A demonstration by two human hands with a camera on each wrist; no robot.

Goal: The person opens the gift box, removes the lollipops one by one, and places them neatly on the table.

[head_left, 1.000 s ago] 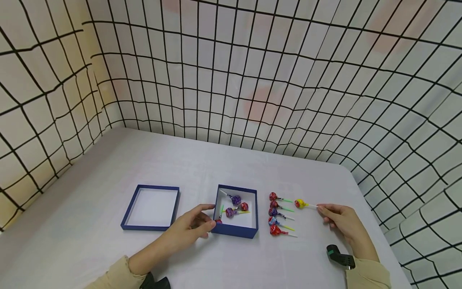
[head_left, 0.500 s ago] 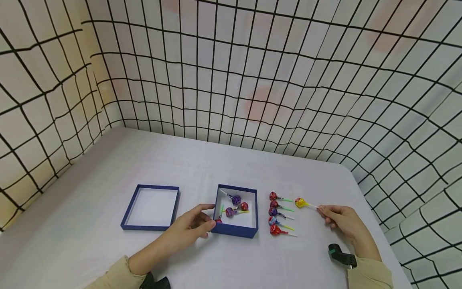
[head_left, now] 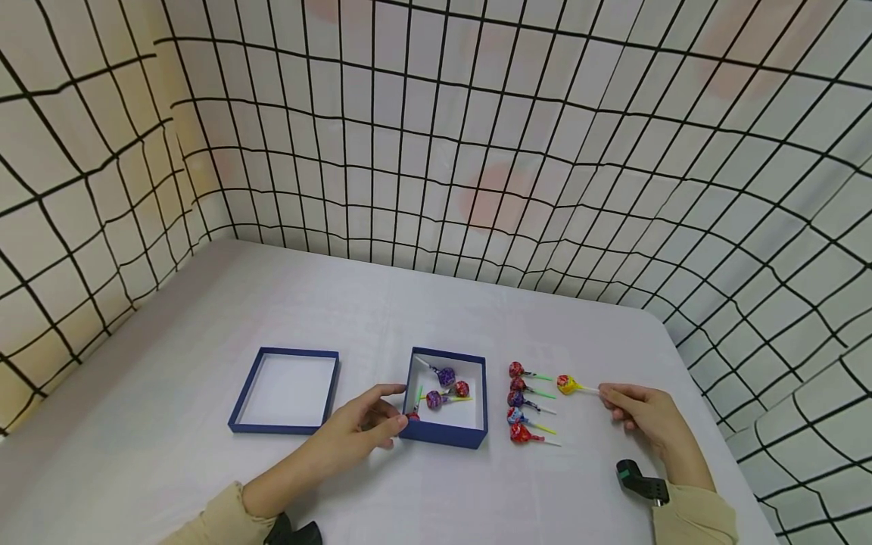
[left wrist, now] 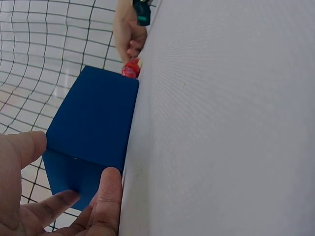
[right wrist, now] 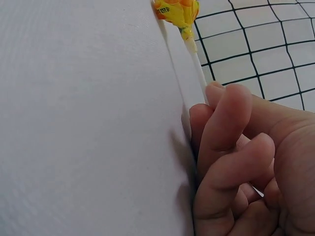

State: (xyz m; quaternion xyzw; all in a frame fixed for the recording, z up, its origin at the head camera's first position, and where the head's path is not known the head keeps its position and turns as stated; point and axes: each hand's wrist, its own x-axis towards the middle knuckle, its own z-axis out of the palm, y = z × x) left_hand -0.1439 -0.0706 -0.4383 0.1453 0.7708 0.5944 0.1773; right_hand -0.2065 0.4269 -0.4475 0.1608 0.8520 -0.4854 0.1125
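Note:
My right hand pinches the white stick of a yellow-wrapped lollipop between thumb and forefinger, its head pointing left. That lollipop lies close over the tabletop in the right wrist view, with the other fingers curled below the stick. To its left, several lollipops lie in a column, sticks pointing right. My left hand touches the left side of an open blue box; in the left wrist view, the thumb is at a corner of the box and fingertips rest on its side. Several lollipops lie inside.
A blue-rimmed lid with a white inside lies left of the box, beyond my left hand. A white cloth covers the table. Black wire mesh stands round the back and sides.
My right wrist shifts slightly right and then back, and the yellow lollipop's head turns a little. My left hand, the box and the column of lollipops stay in place.

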